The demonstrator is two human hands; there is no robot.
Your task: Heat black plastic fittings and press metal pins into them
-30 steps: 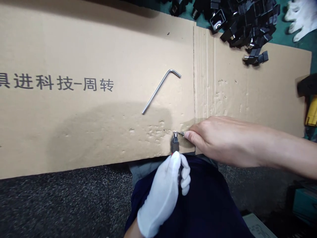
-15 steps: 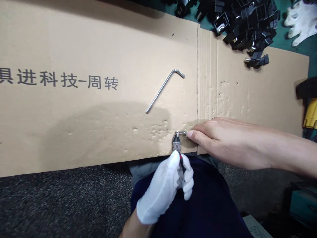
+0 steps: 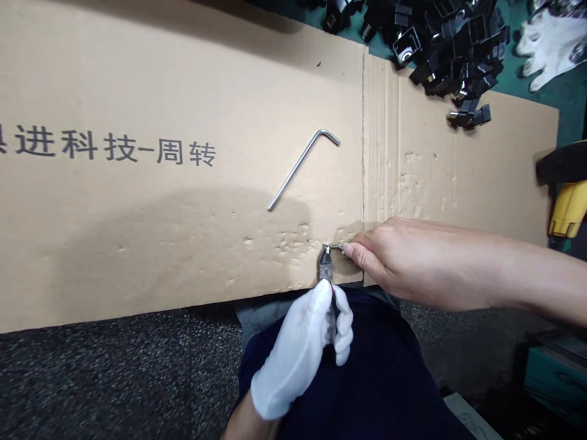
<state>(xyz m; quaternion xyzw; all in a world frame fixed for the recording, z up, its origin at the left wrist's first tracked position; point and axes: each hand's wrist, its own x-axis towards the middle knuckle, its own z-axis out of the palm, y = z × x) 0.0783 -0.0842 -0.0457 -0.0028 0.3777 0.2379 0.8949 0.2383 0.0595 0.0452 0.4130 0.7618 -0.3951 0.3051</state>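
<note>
Barely any change: both hands stay together at the near edge of the cardboard sheet (image 3: pixel 114 73). Largest first: one sheet, printed with dark characters. Beyond it lie one heap of black plastic brackets (image 3: pixel 454 55), too many to count, and one white glove (image 3: pixel 553 49). One yellow-and-black tool (image 3: pixel 567 208) sits at the right edge. The gloved left hand (image 3: pixel 296 351) grips one pair of pliers (image 3: pixel 325 266), their jaws closed on one small metal piece (image 3: pixel 333 247), which the bare right hand (image 3: pixel 413 263) pinches from the other side. One hex key (image 3: pixel 300 168) lies untouched.
</note>
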